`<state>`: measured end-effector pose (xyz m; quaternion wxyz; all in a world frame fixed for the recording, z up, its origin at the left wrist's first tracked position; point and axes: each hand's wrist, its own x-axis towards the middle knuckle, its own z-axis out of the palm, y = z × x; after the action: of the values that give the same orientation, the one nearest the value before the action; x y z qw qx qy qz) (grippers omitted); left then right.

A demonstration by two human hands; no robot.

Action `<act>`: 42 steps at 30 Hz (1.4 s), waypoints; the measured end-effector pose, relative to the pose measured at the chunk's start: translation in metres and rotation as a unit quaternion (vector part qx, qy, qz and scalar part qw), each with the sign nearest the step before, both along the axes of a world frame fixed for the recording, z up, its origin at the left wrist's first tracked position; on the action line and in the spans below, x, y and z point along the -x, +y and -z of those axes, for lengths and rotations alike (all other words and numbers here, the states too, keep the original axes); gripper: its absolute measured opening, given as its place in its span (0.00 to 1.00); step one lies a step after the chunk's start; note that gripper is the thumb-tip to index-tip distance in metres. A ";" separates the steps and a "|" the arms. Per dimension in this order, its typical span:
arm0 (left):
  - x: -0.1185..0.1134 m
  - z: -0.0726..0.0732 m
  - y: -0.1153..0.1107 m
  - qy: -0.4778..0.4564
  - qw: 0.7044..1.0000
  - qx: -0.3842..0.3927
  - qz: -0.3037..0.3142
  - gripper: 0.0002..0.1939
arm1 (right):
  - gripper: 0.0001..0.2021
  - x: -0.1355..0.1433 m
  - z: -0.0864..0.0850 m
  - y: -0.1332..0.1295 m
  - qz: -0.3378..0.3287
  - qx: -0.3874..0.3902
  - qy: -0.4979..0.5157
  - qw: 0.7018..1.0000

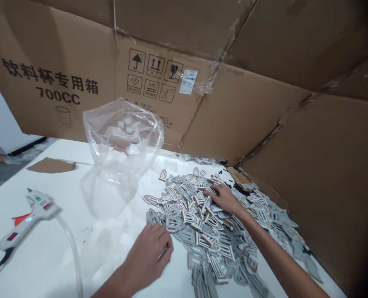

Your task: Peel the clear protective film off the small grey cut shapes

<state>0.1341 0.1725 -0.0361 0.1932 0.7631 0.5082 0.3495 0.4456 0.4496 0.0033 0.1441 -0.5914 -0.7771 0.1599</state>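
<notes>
My left hand [149, 256] rests low over the white table, beside the left edge of a heap of arched, window-shaped cutouts [199, 207]. Its fingers are curled closed. A greyish sliver shows between thumb and forefinger, too small to name. Over the upper part of the heap, my right hand [225, 198] reaches in with bent fingers slightly apart, its fingertips touching the pieces. Some cutouts are grey, others white with brown edges. A grey cutout [153, 217] lies just beyond the left fingers.
A glue gun [31, 217] with a pale glue stick [73, 244] lies at left. Behind stand a clear plastic bag [123, 140] with white bits and large cardboard walls [159, 37]. A brown cardboard scrap [51, 165] lies at back left. More grey pieces [273, 215] line the right wall.
</notes>
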 end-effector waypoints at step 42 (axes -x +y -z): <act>0.003 0.000 0.001 -0.006 1.000 -0.002 0.007 0.07 | 0.33 -0.013 -0.033 -0.080 -0.066 -0.109 0.055 0.990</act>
<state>0.1313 0.1740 -0.0362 0.1971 0.7645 0.5011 0.3542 0.4587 0.3697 0.0366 0.2389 -0.5098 -0.8183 0.1158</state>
